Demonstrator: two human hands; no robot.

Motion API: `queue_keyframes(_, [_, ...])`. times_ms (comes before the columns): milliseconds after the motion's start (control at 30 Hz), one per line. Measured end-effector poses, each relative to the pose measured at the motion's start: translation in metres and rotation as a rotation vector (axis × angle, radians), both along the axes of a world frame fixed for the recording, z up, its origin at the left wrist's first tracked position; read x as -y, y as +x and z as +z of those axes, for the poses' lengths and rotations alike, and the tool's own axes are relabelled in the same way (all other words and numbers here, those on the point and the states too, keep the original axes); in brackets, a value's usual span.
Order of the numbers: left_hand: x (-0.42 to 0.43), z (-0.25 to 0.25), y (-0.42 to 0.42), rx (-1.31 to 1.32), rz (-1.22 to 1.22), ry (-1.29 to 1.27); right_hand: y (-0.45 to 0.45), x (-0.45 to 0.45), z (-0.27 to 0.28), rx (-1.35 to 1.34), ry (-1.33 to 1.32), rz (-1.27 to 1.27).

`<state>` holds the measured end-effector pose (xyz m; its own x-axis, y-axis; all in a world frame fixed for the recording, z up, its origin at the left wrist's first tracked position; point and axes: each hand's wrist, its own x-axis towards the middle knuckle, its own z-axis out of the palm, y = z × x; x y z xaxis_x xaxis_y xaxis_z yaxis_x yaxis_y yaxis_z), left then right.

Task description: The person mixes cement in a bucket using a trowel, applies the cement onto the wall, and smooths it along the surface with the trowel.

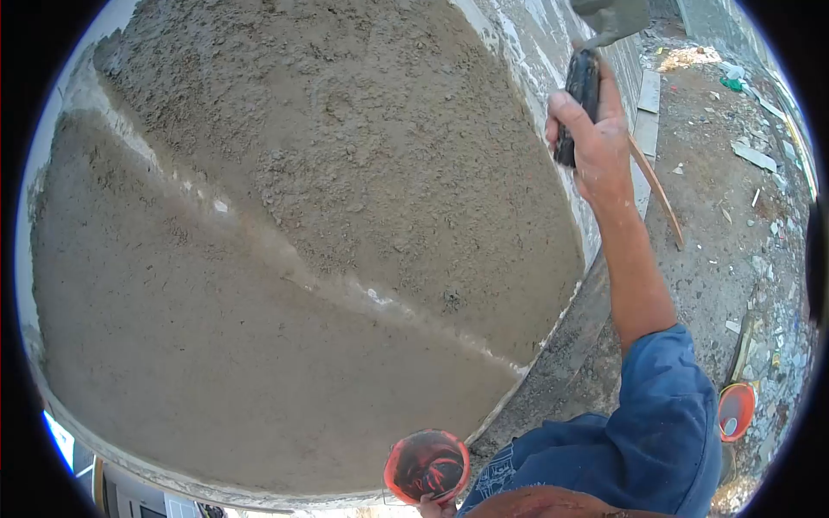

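Note:
My right hand (596, 129) is closed around the black handle of a trowel (615, 19), raised at the upper right. Grey mortar coats the trowel's blade, which is partly cut off by the top edge of the view. At the bottom, my left hand (438, 508) grips the near rim of a red bucket (393, 470); only some of its fingers show. The bucket's inside is dark with red streaks. A large wall (345, 173) in front of me carries grey mortar, rough in the upper part and smoother below a pale, uneven diagonal band.
Dirt ground with scattered rubble (753, 155) runs along the right. A thin curved wooden strip (658, 194) shows beside my right forearm. Another orange-red bucket (737, 401) stands behind my right side. A pale edge (580, 216) borders the mortar.

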<state>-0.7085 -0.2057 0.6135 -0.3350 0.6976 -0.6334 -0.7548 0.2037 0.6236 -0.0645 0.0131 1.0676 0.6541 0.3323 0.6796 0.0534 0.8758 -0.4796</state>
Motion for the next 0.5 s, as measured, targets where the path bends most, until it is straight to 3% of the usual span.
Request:
queue_keyframes(67, [0.006, 0.016, 0.017, -0.037, 0.026, -0.045, 0.048, -0.027, 0.014, -0.007, 0.112, -0.392])
queue_keyframes(100, [0.008, 0.021, 0.024, -0.043, 0.034, -0.057, 0.056, -0.030, 0.023, -0.080, 0.017, -0.596])
queue_keyframes(267, [0.006, 0.041, 0.048, -0.063, 0.049, -0.092, 0.128, -0.139, -0.009, -0.194, 0.056, -1.347])
queue_keyframes(300, [0.004, 0.045, 0.053, -0.068, 0.049, -0.094, 0.116, -0.166, -0.016, -0.257, 0.045, -1.324])
queue_keyframes(333, [0.003, 0.046, 0.057, -0.066, 0.047, -0.095, 0.091, -0.187, -0.026, -0.239, -0.236, -1.076])
queue_keyframes(367, [0.003, 0.043, 0.062, -0.068, 0.043, -0.090, 0.071, -0.211, -0.047, 0.038, -0.505, -0.930])
queue_keyframes(400, [0.003, 0.047, 0.065, -0.073, 0.035, -0.097, 0.040, -0.202, -0.065, 0.479, -0.733, -0.633])
queue_keyframes(433, [-0.007, 0.049, 0.069, -0.083, 0.021, -0.091, -0.006, -0.188, -0.102, 0.807, -0.753, -0.451])
queue_keyframes(500, [-0.034, 0.054, 0.090, -0.068, -0.006, -0.082, -0.096, -0.116, -0.186, 0.970, -0.591, 0.029])
